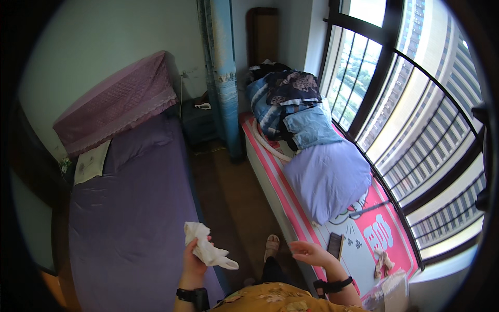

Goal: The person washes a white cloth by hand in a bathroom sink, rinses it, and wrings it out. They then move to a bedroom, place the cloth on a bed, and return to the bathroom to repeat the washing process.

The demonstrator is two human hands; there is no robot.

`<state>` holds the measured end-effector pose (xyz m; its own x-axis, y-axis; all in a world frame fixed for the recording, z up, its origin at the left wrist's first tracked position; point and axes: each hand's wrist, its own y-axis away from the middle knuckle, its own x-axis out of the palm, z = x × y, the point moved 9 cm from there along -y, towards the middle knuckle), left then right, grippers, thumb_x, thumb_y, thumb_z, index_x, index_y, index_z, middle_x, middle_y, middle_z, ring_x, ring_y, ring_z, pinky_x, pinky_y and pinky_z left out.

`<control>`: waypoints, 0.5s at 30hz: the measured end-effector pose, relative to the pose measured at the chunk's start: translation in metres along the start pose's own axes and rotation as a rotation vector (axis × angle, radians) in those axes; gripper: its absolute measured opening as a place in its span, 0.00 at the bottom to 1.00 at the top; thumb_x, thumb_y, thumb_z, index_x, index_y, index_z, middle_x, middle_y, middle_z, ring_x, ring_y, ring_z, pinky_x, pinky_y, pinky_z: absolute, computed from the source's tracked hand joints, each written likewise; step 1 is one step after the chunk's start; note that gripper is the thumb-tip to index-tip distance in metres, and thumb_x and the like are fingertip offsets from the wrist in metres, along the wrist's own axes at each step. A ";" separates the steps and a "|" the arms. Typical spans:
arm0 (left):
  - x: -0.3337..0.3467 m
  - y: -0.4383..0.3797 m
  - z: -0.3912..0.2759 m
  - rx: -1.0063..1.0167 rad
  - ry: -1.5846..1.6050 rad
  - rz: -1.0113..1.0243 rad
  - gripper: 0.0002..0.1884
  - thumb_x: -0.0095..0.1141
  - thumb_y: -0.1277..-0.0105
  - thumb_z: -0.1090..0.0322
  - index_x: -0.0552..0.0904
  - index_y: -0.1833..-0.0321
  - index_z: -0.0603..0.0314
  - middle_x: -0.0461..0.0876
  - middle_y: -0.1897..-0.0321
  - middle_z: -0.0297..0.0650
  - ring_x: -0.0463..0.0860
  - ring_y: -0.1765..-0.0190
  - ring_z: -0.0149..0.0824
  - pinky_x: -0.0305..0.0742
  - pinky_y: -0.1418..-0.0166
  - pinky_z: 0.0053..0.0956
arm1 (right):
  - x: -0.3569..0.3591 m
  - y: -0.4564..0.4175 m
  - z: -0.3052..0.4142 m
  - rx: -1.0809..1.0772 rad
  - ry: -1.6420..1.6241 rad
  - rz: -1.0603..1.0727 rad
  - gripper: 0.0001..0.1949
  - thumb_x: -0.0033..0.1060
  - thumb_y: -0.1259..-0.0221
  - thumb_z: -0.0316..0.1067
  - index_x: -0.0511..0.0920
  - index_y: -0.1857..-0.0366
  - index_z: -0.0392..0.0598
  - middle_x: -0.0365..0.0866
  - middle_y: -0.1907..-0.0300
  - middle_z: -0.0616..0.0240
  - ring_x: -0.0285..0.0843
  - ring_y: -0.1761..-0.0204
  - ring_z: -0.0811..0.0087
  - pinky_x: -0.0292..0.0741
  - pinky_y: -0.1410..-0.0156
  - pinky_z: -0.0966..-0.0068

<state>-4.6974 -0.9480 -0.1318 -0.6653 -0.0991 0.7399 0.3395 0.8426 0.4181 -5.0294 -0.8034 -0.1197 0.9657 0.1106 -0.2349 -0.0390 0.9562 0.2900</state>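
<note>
A crumpled white cloth (208, 249) is gripped in my left hand (191, 258), beside the near right edge of the bed with the purple sheet (128, 234). One end of the cloth sticks up above my fingers and the other droops to the right. My right hand (312, 252) is held out with nothing in it, fingers extended, over the edge of the pink and white printed mat (308, 234). Close to that hand, a dark flat object with a light edge (335, 245) lies on the mat.
On the mat are a lavender pillow (327, 175), light blue folded cloth (315, 124), a pile of dark floral fabric (294, 87), crumpled pinkish cloth (383, 263) and a clear plastic package (390, 290). Barred windows (390, 97) line the right. A blue curtain (224, 85) hangs beyond the narrow floor (230, 187).
</note>
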 end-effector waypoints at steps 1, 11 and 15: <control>-0.009 -0.017 -0.008 0.019 0.085 -0.017 0.21 0.52 0.32 0.59 0.74 0.39 0.60 0.84 0.52 0.44 0.84 0.52 0.42 0.79 0.44 0.41 | -0.018 -0.008 -0.022 0.060 0.046 -0.016 0.22 0.65 0.36 0.34 0.75 0.38 0.46 0.84 0.48 0.63 0.82 0.51 0.73 0.78 0.45 0.75; 0.087 -0.178 -0.076 0.227 0.110 -0.173 0.18 0.52 0.31 0.61 0.77 0.41 0.58 0.84 0.52 0.41 0.84 0.48 0.42 0.79 0.42 0.43 | -0.191 -0.190 0.000 0.002 0.324 -0.203 0.22 0.68 0.41 0.39 0.78 0.44 0.46 0.85 0.54 0.54 0.85 0.55 0.62 0.80 0.49 0.69; 0.111 -0.233 -0.077 0.242 0.125 -0.191 0.18 0.53 0.31 0.61 0.76 0.41 0.59 0.85 0.54 0.42 0.85 0.51 0.41 0.80 0.44 0.41 | -0.227 -0.242 0.029 -0.076 0.429 -0.268 0.22 0.68 0.41 0.39 0.78 0.43 0.46 0.83 0.52 0.54 0.85 0.54 0.62 0.79 0.48 0.68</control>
<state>-4.7987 -1.1962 -0.1067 -0.6101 -0.3192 0.7252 0.0384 0.9023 0.4294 -5.2318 -1.0680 -0.1102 0.7523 -0.0550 -0.6565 0.1617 0.9814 0.1030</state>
